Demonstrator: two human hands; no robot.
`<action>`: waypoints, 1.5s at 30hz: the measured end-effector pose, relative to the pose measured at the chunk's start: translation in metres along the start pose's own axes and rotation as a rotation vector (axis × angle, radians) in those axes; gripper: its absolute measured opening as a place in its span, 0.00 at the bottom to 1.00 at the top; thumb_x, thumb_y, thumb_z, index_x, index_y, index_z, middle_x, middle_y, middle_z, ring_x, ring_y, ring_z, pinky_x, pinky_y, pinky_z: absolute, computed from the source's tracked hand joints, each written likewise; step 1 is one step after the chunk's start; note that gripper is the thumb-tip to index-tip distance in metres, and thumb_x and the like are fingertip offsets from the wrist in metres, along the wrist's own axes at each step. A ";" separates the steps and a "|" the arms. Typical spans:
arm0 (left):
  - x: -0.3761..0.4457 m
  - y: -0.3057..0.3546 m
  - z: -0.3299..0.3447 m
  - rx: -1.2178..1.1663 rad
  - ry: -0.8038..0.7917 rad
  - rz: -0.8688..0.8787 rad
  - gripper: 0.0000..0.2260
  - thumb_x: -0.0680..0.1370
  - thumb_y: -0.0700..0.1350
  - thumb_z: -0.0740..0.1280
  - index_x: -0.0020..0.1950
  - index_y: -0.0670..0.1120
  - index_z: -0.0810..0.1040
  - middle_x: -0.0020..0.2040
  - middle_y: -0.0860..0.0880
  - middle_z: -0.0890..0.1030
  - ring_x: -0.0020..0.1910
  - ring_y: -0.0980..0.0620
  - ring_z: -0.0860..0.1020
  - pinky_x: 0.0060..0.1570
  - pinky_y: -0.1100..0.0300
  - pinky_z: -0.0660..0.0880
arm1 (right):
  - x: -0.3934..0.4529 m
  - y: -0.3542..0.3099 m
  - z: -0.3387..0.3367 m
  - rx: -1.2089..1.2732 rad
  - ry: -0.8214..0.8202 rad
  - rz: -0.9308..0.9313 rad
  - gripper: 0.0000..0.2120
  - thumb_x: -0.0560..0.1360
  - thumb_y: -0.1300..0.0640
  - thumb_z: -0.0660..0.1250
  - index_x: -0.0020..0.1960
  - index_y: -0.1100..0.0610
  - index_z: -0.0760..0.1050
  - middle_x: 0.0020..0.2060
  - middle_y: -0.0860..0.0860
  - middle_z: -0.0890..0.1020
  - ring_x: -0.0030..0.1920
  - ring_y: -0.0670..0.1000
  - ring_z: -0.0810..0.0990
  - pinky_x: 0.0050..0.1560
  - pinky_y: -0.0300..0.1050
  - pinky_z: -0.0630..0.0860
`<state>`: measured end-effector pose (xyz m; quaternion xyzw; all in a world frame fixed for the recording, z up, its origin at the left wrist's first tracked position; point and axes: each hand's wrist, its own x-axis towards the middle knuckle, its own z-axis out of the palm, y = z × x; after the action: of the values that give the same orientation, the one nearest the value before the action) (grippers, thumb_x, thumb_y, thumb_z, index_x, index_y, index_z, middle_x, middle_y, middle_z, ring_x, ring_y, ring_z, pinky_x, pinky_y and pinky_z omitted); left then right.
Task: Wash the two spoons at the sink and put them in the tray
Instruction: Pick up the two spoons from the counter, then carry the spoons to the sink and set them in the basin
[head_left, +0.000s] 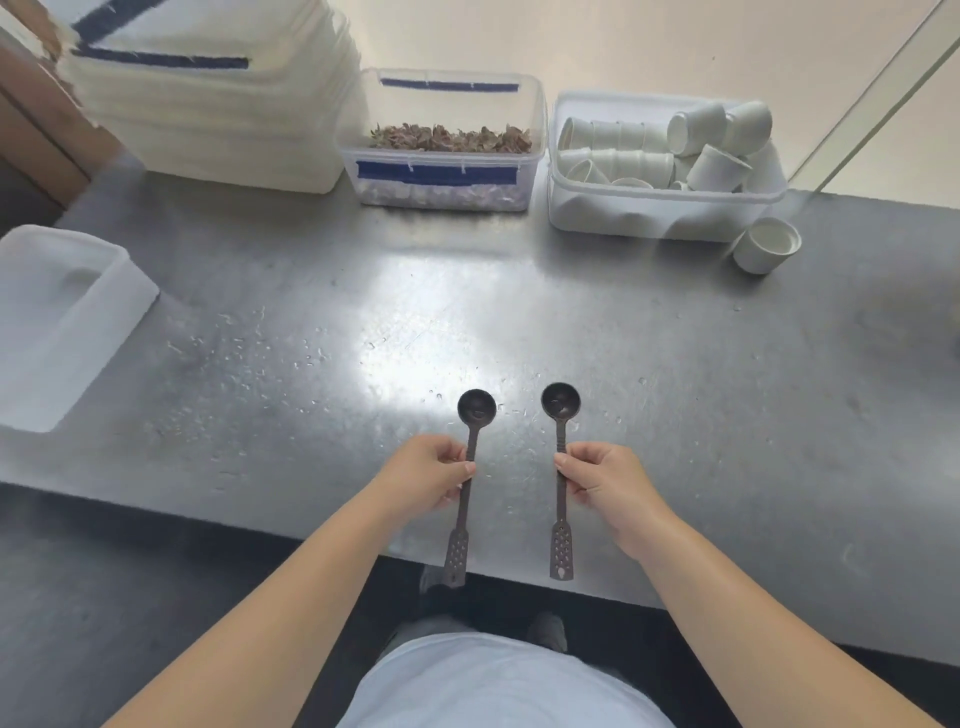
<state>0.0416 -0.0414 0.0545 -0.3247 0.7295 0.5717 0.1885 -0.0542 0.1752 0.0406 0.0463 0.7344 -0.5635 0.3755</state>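
Two dark long-handled spoons with round bowls and perforated handle ends are held side by side over the steel counter (675, 395). My left hand (426, 470) pinches the left spoon (475, 408) at mid-handle. My right hand (602, 480) pinches the right spoon (561, 401) the same way. Both bowls point away from me, and the handle ends reach past the counter's front edge. A white plastic tray (119, 270) sits at the left edge of the counter. No sink is in view.
Along the back wall stand a stack of white bins (218, 119), a clear tub of dried flakes (441, 140) and a white tub of small cups (660, 156). One loose cup (769, 244) stands beside it. Water droplets dot the counter.
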 end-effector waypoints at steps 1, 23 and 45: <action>-0.009 -0.002 -0.001 -0.010 0.027 0.008 0.06 0.76 0.45 0.69 0.46 0.43 0.81 0.37 0.50 0.83 0.32 0.57 0.81 0.33 0.65 0.76 | -0.004 -0.003 0.001 -0.013 -0.025 -0.011 0.08 0.75 0.58 0.71 0.38 0.54 0.84 0.29 0.45 0.82 0.28 0.42 0.75 0.31 0.33 0.73; -0.234 -0.145 -0.027 -0.471 0.671 -0.087 0.02 0.74 0.45 0.70 0.42 0.49 0.82 0.35 0.53 0.85 0.29 0.59 0.80 0.27 0.66 0.75 | -0.134 -0.034 0.171 -0.493 -0.597 -0.240 0.07 0.76 0.57 0.71 0.40 0.56 0.81 0.32 0.51 0.78 0.34 0.50 0.75 0.35 0.39 0.70; -0.530 -0.418 -0.140 -0.882 1.187 -0.200 0.01 0.74 0.43 0.71 0.42 0.47 0.80 0.32 0.55 0.83 0.27 0.59 0.78 0.26 0.64 0.71 | -0.344 0.084 0.549 -0.717 -1.224 -0.259 0.13 0.76 0.60 0.69 0.34 0.55 0.82 0.24 0.45 0.73 0.26 0.43 0.70 0.29 0.33 0.69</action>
<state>0.7237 -0.0955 0.1378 -0.6892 0.3786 0.5200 -0.3336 0.5068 -0.1453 0.1362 -0.4913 0.5317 -0.2526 0.6419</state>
